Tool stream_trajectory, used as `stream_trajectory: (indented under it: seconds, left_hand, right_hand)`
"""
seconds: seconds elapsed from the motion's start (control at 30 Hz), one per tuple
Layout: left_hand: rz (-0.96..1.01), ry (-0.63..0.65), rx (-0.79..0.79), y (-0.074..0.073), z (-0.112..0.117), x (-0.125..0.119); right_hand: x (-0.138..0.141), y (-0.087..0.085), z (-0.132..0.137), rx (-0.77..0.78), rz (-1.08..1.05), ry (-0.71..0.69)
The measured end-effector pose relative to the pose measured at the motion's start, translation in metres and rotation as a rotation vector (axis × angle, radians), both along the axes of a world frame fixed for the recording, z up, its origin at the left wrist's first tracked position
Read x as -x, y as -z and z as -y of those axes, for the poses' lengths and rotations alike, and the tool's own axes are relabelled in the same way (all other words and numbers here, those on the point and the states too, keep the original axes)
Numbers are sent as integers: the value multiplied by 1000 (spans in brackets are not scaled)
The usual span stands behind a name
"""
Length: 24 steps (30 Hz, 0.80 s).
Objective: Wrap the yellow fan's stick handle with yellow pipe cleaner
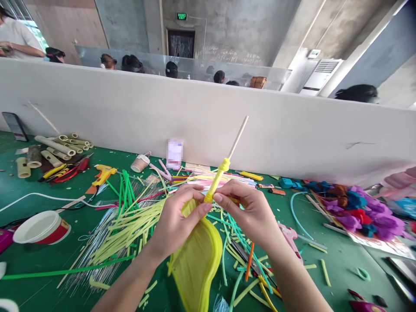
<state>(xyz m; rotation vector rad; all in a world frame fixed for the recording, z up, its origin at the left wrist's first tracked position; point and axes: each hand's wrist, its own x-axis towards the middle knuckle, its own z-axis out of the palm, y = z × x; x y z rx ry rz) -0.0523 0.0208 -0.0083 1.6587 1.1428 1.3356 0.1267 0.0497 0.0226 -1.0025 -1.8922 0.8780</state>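
A thin wooden stick (238,136) tilts up to the right, its lower part wound in a yellow wrapping (217,180). My left hand (177,219) is closed, with thumb and forefinger pinching the bottom of the wrapping. From the right, my right hand (251,208) pinches the same spot between thumb and fingertips. Below the fingers hangs a yellow fabric piece (195,264) with a thick fuzzy rim, shaped like a leaf or wing. Its top, where it meets the stick, is partly hidden by my left hand.
Yellow-green fuzzy strips (130,232) and wires lie on the left, near a yellow glue gun (104,174), pliers (69,170) and a paper bowl (42,229). Scissors (243,253) and a pink glue gun (289,238) are at right. A white partition (292,130) stands behind; people sit beyond.
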Motion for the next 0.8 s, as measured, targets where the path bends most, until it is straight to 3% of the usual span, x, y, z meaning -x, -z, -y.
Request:
stream_trajectory:
  seconds: [0.13,0.23,0.37,0.5,0.67,0.8]
  left_hand:
    - [-72,-84,-57,0,5,0]
    - [-206,-176,-193,1,8,-3]
    - [-385,-247,-353,0,9,-5]
    - [-434,-279,-391,-2,11,-4]
    - [-381,-190,-328,-5,14,2]
    - [-290,-25,-222,-10,17,6]
  right_hand:
    - [7,-3,14,-144,80,176]
    - [14,-4,29,-263,119,261]
    - [19,-3,41,-326,123,258]
    - [18,0,41,-351,138,220]
    - [10,-3,39,-356,148,172]
    - [1,-13,34,-190,74,108]
